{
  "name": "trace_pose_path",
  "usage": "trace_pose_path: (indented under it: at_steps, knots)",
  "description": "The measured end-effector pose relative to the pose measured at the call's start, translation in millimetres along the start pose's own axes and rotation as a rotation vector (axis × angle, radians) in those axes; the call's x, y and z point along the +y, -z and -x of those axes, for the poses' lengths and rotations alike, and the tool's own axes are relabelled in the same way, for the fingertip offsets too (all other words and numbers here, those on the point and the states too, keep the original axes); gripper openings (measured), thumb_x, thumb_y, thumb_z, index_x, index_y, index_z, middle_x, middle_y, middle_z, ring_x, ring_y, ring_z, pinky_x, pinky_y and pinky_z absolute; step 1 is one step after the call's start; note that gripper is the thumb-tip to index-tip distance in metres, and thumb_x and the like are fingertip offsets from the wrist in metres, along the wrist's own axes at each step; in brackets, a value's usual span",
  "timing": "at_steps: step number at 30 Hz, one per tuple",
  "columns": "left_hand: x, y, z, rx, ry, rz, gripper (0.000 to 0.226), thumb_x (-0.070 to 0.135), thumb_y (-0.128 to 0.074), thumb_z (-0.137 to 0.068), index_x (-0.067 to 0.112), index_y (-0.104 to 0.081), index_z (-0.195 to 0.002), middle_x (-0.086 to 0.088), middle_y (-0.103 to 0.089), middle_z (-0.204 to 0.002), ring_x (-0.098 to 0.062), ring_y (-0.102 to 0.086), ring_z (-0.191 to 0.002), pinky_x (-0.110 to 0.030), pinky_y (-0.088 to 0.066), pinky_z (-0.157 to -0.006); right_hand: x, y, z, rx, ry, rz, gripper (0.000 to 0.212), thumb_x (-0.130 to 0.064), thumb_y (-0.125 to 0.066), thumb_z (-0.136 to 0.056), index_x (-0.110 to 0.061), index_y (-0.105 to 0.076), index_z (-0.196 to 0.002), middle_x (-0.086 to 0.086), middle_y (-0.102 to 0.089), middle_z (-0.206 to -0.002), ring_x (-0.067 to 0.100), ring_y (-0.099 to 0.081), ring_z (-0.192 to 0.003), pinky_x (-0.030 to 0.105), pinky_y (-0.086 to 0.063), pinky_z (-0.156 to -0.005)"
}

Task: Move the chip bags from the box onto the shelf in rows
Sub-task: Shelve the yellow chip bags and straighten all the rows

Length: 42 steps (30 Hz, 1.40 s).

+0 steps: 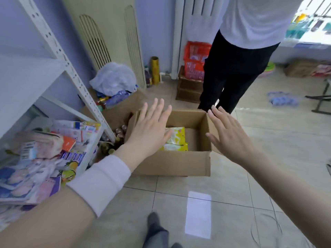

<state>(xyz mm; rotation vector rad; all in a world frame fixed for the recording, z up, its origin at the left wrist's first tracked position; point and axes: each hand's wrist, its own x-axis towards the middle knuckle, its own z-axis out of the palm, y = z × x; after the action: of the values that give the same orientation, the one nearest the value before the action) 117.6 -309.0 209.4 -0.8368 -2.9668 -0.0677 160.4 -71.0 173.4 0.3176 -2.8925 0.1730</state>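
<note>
- On the tiled floor [223, 185], in the middle of the view, an open cardboard box [172, 164] stands with its flaps up.
- Inside the box, at its left side, the yellow chip bags [176, 138] lie flat. The right part of the bottom shows bare cardboard.
- The left hand [150, 128] is over the left side of the box. Its fingers are straight and a little spread, it grasps nothing, and it hides part of the bags.
- The right hand [228, 135] is over the right wall of the box, also flat and released, with nothing in it.
- Whether either hand touches the cardboard, I cannot tell.
- A pale pink band [100, 183] goes around the left forearm.
- At the left stands the white shelf [30, 76]. Its lower board carries a mixed heap of packets [44, 158].
- Some bottles [114, 140] stand just beside the box, between it and the shelf post.
- Behind them a crumpled plastic bag [114, 77] lies on top of other goods, near the wall.
- Behind the box stands another person [232, 72] in black trousers and a white top.
- Near that person a red basket [195, 59] sits on a brown stand.
</note>
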Motion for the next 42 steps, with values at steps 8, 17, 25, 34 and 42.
trace_pose_path:
  at_steps: [8,17,25,34,42]
  knots:
    - [69,-59,-81,-0.046,-0.071,0.134,0.065,0.042,-0.038,-0.096,0.012,-0.012,-0.148,-0.013,-0.003,-0.156,-0.025,0.005,-0.144,-0.04,0.006,-0.115,92,-28,2,-0.087,-0.033,0.108,0.062,-0.027,-0.063,-0.085,-0.002,-0.04,-0.137,0.015,-0.037,-0.144,0.032,-0.03,-0.134,0.035,-0.018,-0.111]
    - [85,-112,-152,-0.165,0.124,0.29,0.062,0.042,-0.032,-0.098,0.016,-0.009,-0.149,-0.008,-0.001,-0.157,-0.021,0.006,-0.144,-0.036,0.006,-0.115,156,-68,-36,-0.261,-0.055,0.097,0.06,-0.038,-0.031,-0.088,-0.002,-0.045,-0.134,0.018,-0.042,-0.141,0.035,-0.038,-0.131,0.039,-0.025,-0.109]
    - [87,-143,-207,-0.163,0.376,0.354,0.06,0.041,-0.033,-0.098,0.017,-0.011,-0.148,-0.007,-0.003,-0.157,-0.02,0.005,-0.144,-0.035,0.007,-0.115,215,-104,-109,-0.257,0.133,0.011,0.054,-0.029,-0.051,-0.088,0.002,-0.045,-0.132,0.02,-0.043,-0.139,0.036,-0.038,-0.13,0.044,-0.033,-0.106]
    - [133,-196,-247,-0.165,0.958,0.448,0.063,0.036,-0.04,-0.096,0.018,-0.011,-0.148,-0.006,-0.003,-0.157,-0.022,0.004,-0.145,-0.036,0.005,-0.116,273,-186,-188,-0.463,0.442,-0.174,0.057,-0.036,-0.04,-0.088,0.003,-0.048,-0.13,0.022,-0.047,-0.135,0.038,-0.043,-0.126,0.051,-0.041,-0.099]
    - [169,-211,-253,-0.13,1.244,0.506,0.061,0.035,-0.038,-0.097,0.016,-0.012,-0.148,-0.007,-0.001,-0.157,-0.021,0.005,-0.144,-0.036,0.001,-0.116,275,-211,-209,-0.509,0.715,-0.189,0.057,-0.036,-0.036,-0.085,0.002,-0.049,-0.125,0.021,-0.053,-0.129,0.037,-0.051,-0.118,0.037,-0.028,-0.101]
